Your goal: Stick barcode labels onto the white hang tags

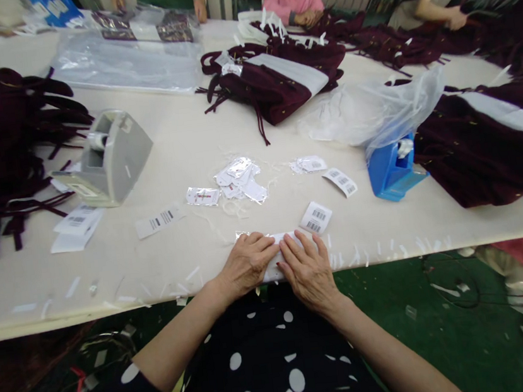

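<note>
Both hands' grip point(277, 264) on white packet point(276, 240)

Both hands, left point(247, 263) and right point(309, 271), flat on a small clear packet point(278, 245) (table point(179, 149) edge), barcode tag point(315, 217) just beside.

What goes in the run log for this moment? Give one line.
left hand: flat on small clear packet | right hand: pressing same packet | place: table edge | nearby: barcode tag, blue tape dispenser
</note>
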`<state>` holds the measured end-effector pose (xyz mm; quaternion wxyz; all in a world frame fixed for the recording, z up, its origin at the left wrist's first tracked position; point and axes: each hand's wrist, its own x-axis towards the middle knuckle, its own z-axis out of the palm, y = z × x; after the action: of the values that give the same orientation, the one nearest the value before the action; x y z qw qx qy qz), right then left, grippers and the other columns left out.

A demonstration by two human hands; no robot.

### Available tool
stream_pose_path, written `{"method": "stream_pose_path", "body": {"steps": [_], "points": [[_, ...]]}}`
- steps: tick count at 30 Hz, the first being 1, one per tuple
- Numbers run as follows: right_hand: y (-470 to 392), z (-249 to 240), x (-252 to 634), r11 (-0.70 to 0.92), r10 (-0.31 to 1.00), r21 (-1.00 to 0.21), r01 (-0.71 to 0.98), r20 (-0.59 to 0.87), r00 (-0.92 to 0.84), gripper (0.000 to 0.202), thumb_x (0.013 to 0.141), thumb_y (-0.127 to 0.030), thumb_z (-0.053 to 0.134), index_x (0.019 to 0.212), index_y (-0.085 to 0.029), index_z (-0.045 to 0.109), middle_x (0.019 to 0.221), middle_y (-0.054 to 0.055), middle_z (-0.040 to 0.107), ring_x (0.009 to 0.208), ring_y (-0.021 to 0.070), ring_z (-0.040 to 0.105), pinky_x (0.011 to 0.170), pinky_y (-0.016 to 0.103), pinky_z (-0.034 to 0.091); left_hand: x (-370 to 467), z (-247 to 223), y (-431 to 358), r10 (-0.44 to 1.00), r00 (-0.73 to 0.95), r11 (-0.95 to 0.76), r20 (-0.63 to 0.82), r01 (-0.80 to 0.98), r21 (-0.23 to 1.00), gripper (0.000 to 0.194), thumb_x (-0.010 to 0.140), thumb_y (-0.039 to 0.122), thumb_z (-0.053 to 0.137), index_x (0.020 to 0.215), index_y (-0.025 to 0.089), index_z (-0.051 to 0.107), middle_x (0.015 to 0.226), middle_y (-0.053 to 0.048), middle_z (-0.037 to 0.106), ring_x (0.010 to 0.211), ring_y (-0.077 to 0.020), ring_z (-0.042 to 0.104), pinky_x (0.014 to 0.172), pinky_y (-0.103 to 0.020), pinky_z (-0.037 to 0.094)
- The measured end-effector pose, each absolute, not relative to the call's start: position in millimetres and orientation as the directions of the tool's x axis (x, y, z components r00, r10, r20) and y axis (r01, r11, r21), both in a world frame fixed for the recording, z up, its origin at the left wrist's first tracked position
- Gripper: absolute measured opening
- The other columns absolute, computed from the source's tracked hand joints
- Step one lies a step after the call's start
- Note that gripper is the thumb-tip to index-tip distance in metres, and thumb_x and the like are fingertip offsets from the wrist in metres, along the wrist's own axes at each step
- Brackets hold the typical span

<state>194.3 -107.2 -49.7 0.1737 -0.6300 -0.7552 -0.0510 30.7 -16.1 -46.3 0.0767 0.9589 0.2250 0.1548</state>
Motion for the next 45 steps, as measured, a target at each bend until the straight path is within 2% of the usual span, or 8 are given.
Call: {"method": "stream_pose_path", "body": {"steps": [5,9,12,25,31,39,42,45], "points": [[-112,-51,201,0.184,0.925,-0.202,0.962,0.366,-0.100,0.032,0.088,-0.027,0.045,0.117,-0.018,0.054,0.119,0.009,0.058,0.115,0.0239,0.045,0.098,0.044,0.028,25,-34,-15,0.518,0.806,-0.845,0.287,0.430,0.320,0.024,0.086,0.019,0.042,0.107,0.017,0.055,0.111,-0.008,0.059,0.098,-0.0186,0.051,0.080,-0.033,0.038],[-113,-52,206,-0.002,0.916,-0.248,0.969,0.388,0.101,0.030,0.086,-0.029,0.046,0.112,-0.016,0.056,0.111,0.012,0.060,0.105,0.0240,0.049,0.087,0.039,0.034,21,-22,-11,0.654,0.720,-0.755,0.234,0.600,0.265,0.041,0.078,0.034,0.057,0.113,0.013,0.051,0.117,-0.014,0.054,0.106,-0.0271,0.045,0.084,-0.042,0.035],[-111,-54,202,-0.064,0.905,-0.249,0.966,0.394,0.162,0.030,0.085,-0.031,0.046,0.109,-0.016,0.057,0.112,0.013,0.058,0.105,0.0261,0.047,0.086,0.040,0.033,22,-20,-8,0.690,0.710,-0.719,0.143,0.648,0.250,0.041,0.074,0.041,0.060,0.103,0.013,0.055,0.107,-0.013,0.057,0.101,-0.0275,0.047,0.083,-0.043,0.034],[-102,-56,170,0.043,0.931,-0.314,0.949,0.358,0.076,0.031,0.086,-0.026,0.043,0.113,-0.015,0.054,0.111,0.012,0.057,0.104,0.0238,0.046,0.088,0.040,0.032,27,-28,-5,0.694,0.712,-0.702,0.102,0.640,0.311,0.035,0.072,0.040,0.063,0.096,0.015,0.056,0.104,-0.010,0.054,0.099,-0.0247,0.047,0.081,-0.040,0.037],[-102,-58,178,0.075,0.933,-0.362,0.929,0.355,0.063,0.029,0.087,-0.025,0.043,0.112,-0.016,0.056,0.111,0.010,0.058,0.104,0.0219,0.048,0.088,0.038,0.034,25,-18,8,0.728,0.686,-0.637,-0.021,0.686,0.352,0.026,0.073,0.034,0.060,0.091,0.016,0.055,0.097,-0.007,0.055,0.092,-0.0224,0.050,0.079,-0.037,0.041],[-103,-56,178,0.079,0.926,-0.425,0.902,0.366,0.091,0.027,0.086,-0.026,0.044,0.108,-0.017,0.058,0.110,0.010,0.060,0.104,0.0221,0.050,0.089,0.038,0.035,37,-12,21,0.748,0.623,-0.548,-0.229,0.774,0.318,0.029,0.059,0.037,0.066,0.075,0.018,0.052,0.084,-0.005,0.056,0.080,-0.0226,0.054,0.065,-0.032,0.041],[-102,-54,181,0.071,0.927,-0.520,0.851,0.349,0.136,0.027,0.086,-0.026,0.044,0.107,-0.017,0.058,0.110,0.010,0.061,0.103,0.0213,0.051,0.090,0.038,0.035,40,-9,18,0.753,0.597,-0.484,-0.276,0.787,0.383,0.026,0.059,0.032,0.065,0.076,0.019,0.051,0.073,-0.001,0.056,0.068,-0.0190,0.054,0.058,-0.028,0.038],[-97,-51,187,0.013,0.933,-0.673,0.739,0.273,0.233,0.031,0.085,-0.029,0.046,0.111,-0.016,0.056,0.105,0.010,0.063,0.098,0.0209,0.055,0.089,0.038,0.038,40,-7,13,0.760,0.591,-0.369,-0.269,0.734,0.570,0.026,0.058,0.027,0.065,0.077,0.019,0.049,0.065,0.003,0.053,0.061,-0.0145,0.050,0.053,-0.024,0.035]]}}
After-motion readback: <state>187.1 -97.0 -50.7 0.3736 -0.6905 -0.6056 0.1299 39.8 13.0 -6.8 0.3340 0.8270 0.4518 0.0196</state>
